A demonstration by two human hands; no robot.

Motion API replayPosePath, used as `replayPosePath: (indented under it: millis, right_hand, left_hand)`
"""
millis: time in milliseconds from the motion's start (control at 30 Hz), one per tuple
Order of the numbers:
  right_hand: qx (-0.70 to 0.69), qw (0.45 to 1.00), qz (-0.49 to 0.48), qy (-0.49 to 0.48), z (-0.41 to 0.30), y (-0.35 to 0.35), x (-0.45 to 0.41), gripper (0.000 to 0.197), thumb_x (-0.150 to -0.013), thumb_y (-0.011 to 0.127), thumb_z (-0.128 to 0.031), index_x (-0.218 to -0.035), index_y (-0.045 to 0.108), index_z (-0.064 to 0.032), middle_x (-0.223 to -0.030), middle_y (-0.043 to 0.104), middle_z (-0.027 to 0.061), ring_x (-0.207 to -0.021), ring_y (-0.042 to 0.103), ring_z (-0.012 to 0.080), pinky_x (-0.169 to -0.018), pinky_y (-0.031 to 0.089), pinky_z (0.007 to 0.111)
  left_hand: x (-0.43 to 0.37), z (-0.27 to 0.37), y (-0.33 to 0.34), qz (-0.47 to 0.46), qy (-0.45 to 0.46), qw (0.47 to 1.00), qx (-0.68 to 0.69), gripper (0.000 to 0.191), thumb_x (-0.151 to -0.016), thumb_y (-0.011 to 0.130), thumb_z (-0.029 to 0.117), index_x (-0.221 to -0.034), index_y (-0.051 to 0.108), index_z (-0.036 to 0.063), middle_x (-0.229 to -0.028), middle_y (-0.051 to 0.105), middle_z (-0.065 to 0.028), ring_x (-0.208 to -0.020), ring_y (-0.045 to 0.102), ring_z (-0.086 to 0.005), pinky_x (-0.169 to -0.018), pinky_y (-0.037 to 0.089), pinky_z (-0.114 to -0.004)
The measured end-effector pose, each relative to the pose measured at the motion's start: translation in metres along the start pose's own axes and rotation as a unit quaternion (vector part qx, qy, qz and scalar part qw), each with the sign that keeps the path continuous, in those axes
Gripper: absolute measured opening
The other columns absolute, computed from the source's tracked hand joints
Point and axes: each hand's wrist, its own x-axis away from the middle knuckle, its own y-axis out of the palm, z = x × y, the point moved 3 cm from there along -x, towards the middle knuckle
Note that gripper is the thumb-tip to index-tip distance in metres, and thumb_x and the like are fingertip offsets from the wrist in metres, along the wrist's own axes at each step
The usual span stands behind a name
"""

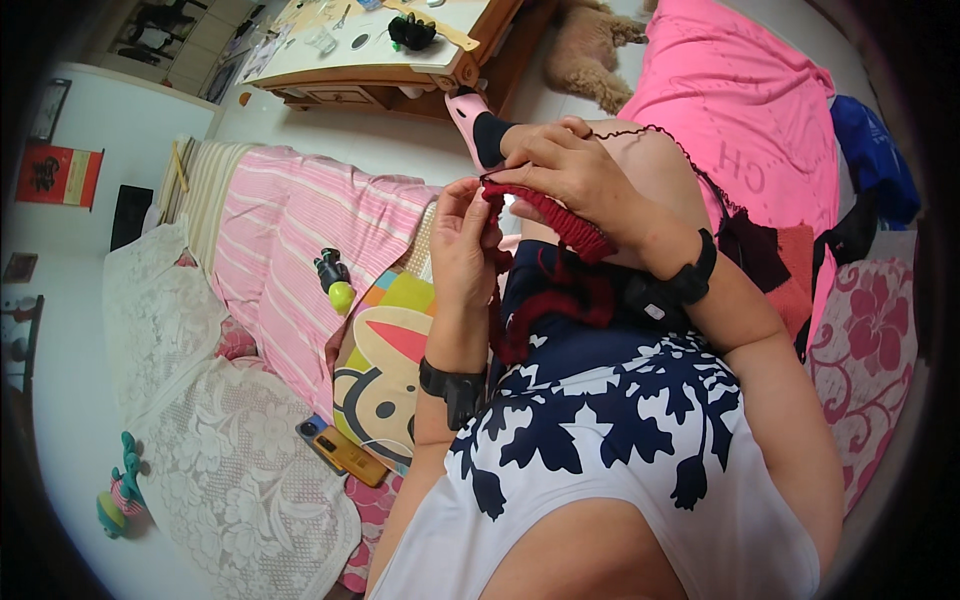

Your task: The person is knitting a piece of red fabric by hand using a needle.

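My left hand (466, 232) pinches one end of a dark red knitted strip (574, 225) between thumb and fingers. Close against it, my right hand (559, 169) grips the upper edge of the same strip. A thin dark tool or strand shows at the fingertips, too small to tell which. Crinkled dark yarn (651, 129) runs from my right hand across the bare knee and down to a dark knitted piece (750, 244). More of the red knitting (559, 304) hangs in loose folds over my lap. My palms hide part of the work.
On the sofa at left lie two phones (360, 457), a small toy figure (335, 281) and a rabbit-print cushion (390, 375). A wooden table (352, 64) holds scissors, a glass and black yarn. A curly-haired dog (589, 56) lies on the floor. Pink cloth (739, 97) covers the right.
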Motion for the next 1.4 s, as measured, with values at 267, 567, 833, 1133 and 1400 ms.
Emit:
replayPosePath:
  millis: [267, 567, 833, 1133, 1400]
  right_hand:
    - [-0.005, 1.000, -0.014, 0.024, -0.004, 0.003, 0.000, 0.019, -0.077, 0.066, -0.020, -0.095, 0.066, -0.0146, -0.090, 0.057, 0.0018, -0.089, 0.055, 0.0204, -0.083, 0.041, 0.034]
    - [-0.082, 0.995, 0.001, 0.056, 0.007, 0.006, 0.005, 0.017, -0.076, 0.068, -0.021, -0.091, 0.065, -0.0135, -0.076, 0.056, 0.0042, -0.076, 0.056, 0.0221, -0.066, 0.041, 0.032]
    - [-0.113, 0.993, 0.001, 0.024, 0.001, 0.007, 0.006, 0.020, -0.079, 0.066, -0.022, -0.095, 0.064, -0.0099, -0.080, 0.057, 0.0058, -0.076, 0.054, 0.0246, -0.071, 0.043, 0.033]
    - [-0.153, 0.987, -0.022, 0.043, 0.001, 0.014, 0.008, 0.021, -0.080, 0.065, -0.026, -0.092, 0.062, -0.0091, -0.082, 0.057, 0.0069, -0.076, 0.055, 0.0262, -0.070, 0.044, 0.033]
    - [-0.048, 0.998, 0.046, 0.010, 0.013, 0.001, 0.003, 0.023, -0.075, 0.069, -0.029, -0.076, 0.055, -0.0099, -0.069, 0.051, 0.0059, -0.067, 0.053, 0.0245, -0.061, 0.037, 0.033]
  left_hand:
    - [0.002, 0.007, -0.002, 0.013, 0.020, 0.999, -0.030, 0.029, -0.089, 0.057, 0.006, -0.116, 0.050, 0.0060, -0.086, 0.055, -0.0017, -0.055, 0.040, -0.0040, -0.046, 0.032, -0.016]
    - [0.002, 0.015, 0.007, 0.026, 0.076, 0.986, -0.145, 0.023, -0.089, 0.058, 0.009, -0.111, 0.053, 0.0051, -0.078, 0.053, 0.0012, -0.054, 0.039, -0.0024, -0.047, 0.031, -0.015]
    - [0.000, 0.011, 0.001, 0.021, -0.020, 0.997, -0.065, 0.017, -0.093, 0.053, 0.015, -0.107, 0.053, 0.0057, -0.067, 0.045, 0.0036, -0.050, 0.036, -0.0043, -0.038, 0.028, -0.018]
    - [0.002, 0.009, 0.005, 0.040, -0.003, 0.997, -0.060, 0.016, -0.091, 0.056, 0.014, -0.104, 0.055, 0.0050, -0.066, 0.047, 0.0026, -0.050, 0.037, -0.0041, -0.039, 0.029, -0.018]
    - [0.000, 0.008, 0.009, 0.032, -0.033, 0.988, -0.145, 0.020, -0.090, 0.061, 0.024, -0.097, 0.062, 0.0057, -0.072, 0.059, 0.0034, -0.047, 0.039, 0.0012, -0.035, 0.023, -0.016]
